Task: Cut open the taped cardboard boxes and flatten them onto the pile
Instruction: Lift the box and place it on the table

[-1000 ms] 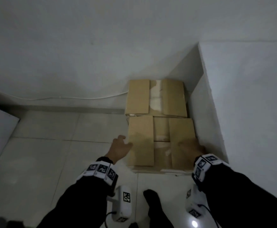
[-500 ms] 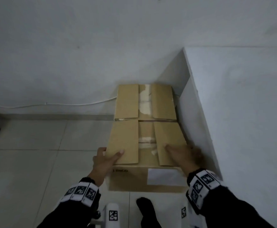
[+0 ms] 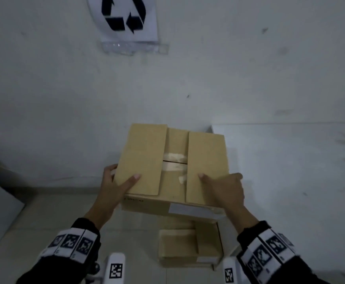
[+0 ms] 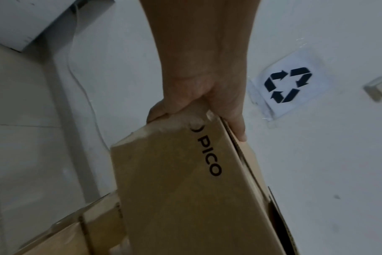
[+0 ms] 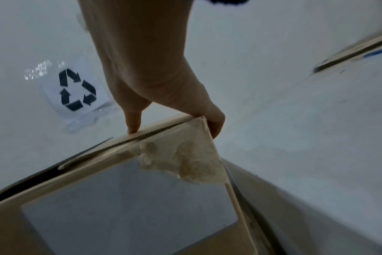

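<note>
Cardboard box point(image 3: 173, 167) hung lifted between both hands, above another box point(image 3: 190, 245) on the floor; left hand point(image 3: 114, 189) and right hand point(image 3: 224, 191) each gripped a near corner, thumbs on top.

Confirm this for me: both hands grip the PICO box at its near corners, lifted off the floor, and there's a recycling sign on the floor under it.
One thing is wrong: the recycling sign is on the wall above the box, not on the floor, as the head view shows. The rest stands: the left hand and right hand grip the PICO box at its near corners, lifted above another box on the floor.
</note>
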Motion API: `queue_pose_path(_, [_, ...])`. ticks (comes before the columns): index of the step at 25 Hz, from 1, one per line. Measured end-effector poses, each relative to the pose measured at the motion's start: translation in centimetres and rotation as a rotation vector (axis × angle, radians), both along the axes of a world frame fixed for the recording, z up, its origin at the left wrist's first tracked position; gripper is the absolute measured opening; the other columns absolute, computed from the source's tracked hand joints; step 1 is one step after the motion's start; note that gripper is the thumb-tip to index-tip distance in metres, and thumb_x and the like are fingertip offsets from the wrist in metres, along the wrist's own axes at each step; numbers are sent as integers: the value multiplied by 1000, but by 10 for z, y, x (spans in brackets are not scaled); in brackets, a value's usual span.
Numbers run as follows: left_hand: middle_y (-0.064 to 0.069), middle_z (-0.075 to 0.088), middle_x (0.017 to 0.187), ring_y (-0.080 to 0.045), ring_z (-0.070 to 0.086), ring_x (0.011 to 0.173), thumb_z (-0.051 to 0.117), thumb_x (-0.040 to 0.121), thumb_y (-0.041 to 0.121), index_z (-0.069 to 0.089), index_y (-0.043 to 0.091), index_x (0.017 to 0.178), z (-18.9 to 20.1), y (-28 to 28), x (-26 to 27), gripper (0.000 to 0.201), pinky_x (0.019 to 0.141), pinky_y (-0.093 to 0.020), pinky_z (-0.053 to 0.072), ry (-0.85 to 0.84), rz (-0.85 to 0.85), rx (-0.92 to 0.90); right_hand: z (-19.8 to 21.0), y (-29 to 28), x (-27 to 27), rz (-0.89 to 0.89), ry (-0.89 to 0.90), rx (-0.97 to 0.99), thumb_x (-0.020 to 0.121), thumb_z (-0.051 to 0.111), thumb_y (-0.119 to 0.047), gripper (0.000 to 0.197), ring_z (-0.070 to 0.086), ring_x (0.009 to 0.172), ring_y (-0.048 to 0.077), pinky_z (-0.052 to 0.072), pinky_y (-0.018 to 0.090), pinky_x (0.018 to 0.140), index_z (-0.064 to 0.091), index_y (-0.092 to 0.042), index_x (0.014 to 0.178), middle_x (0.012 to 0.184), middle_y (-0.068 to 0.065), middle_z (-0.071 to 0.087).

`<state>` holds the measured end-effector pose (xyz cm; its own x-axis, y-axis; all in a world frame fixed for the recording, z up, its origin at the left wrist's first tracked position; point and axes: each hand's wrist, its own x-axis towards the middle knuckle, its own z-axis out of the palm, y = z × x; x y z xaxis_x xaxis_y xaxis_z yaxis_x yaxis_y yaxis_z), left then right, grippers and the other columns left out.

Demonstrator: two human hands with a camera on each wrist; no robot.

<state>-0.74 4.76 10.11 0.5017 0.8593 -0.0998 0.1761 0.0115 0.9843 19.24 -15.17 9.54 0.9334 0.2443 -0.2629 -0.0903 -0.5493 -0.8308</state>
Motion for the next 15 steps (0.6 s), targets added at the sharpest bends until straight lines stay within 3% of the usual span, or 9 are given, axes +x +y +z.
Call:
queue_pose_path(4, [-4, 54, 119, -21, 57, 105, 75, 75, 33, 36, 32, 123, 42, -30, 40, 62, 78, -31, 51, -82, -85, 82, 55, -45, 41, -22, -75, 75, 26, 75, -80, 134, 54, 113, 30, 50, 46, 93, 41, -9, 134, 128, 11, 48])
queue_pose_path(7, [1, 54, 118, -16, 58, 105, 73, 71, 35, 36, 30, 131, 56, -73, 88, 70, 78, -28, 53, -186, -150, 116, 81, -100, 89, -15, -92, 173, 16, 75, -81, 129, 54, 109, 28, 52, 47, 91, 46, -21, 127, 124, 8, 49])
queue_pose_path(11, [8, 50, 119, -7, 55, 106, 75, 70, 34, 29, 28, 136, 56, -151, 171, 81, 78, -25, 53, -192, -244, 135, 114, -198, 161, 78, -107, 301, 39, 88, -57, 101, 51, 109, 27, 50, 44, 84, 27, -43, 119, 126, 3, 42])
queue_pose_path(13, [5, 50, 120, -13, 54, 105, 80, 69, 32, 32, 24, 131, 47, -186, 218, 79, 73, -23, 51, -102, -284, 99, 128, -243, 192, 131, -200, 292, 52, 89, -42, 96, 51, 108, 24, 47, 42, 87, 23, -40, 122, 127, 2, 44])
queue_pose_path(15, [-3, 54, 124, -18, 55, 106, 88, 62, 32, 40, 15, 128, 37, -223, 266, 83, 77, -29, 52, -41, -295, 47, 134, -282, 223, 135, -354, 233, 59, 88, -36, 94, 51, 113, 24, 46, 46, 94, 24, -30, 128, 131, 2, 46])
